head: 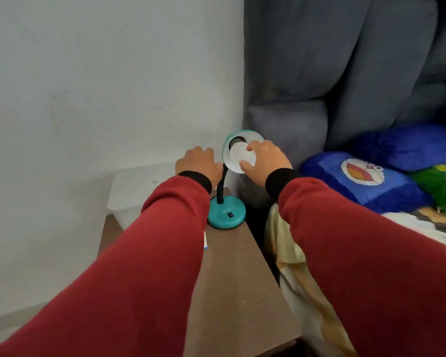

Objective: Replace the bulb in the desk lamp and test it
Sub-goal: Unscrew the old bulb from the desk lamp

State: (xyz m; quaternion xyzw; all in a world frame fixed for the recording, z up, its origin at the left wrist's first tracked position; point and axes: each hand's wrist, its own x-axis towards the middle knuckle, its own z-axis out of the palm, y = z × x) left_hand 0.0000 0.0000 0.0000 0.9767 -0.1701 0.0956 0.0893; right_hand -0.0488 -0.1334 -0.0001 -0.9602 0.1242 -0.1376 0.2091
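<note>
A small teal desk lamp stands on a brown bedside table (232, 274). Its round base (225, 213) carries a black switch, and a black bendy neck rises to the teal shade (240, 139). A white bulb (242, 154) sits in the mouth of the shade, at the dark socket. My right hand (264, 162) grips the bulb with fingers and thumb. My left hand (197, 166) is curled just left of the shade; its fingertips are hidden, and contact with the shade cannot be made out.
A translucent white plastic box (137, 191) stands behind the table against the white wall. Right of the table is a bed with a grey padded headboard (345, 73), blue cartoon pillows (363, 181) and a pale yellow sheet (294, 253).
</note>
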